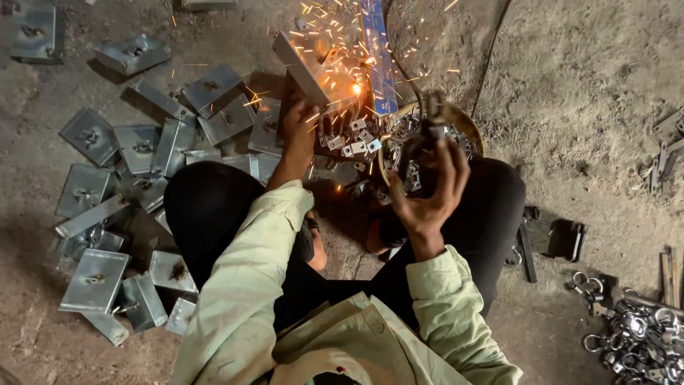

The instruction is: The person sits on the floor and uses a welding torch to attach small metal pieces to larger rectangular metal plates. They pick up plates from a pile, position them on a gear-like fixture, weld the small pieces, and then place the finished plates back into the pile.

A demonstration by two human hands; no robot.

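My left hand [299,128] reaches forward and holds down a grey metal plate [303,68] that stands tilted on a small work block. Bright orange sparks [349,85] burst from the plate's right edge. My right hand [427,192] is raised, palm toward me, gripping a dark welding electrode holder [427,125] whose tip points at the sparking spot. Small metal brackets [356,139] lie just beneath the plate. I sit cross-legged on the ground in dark trousers and a pale green shirt.
Several finished grey plates [135,150] with welded rings lie scattered on the dirt floor to my left. A round pan [467,128] of small metal parts sits ahead. A heap of steel rings [638,335] is at lower right. A cable [491,57] runs away ahead.
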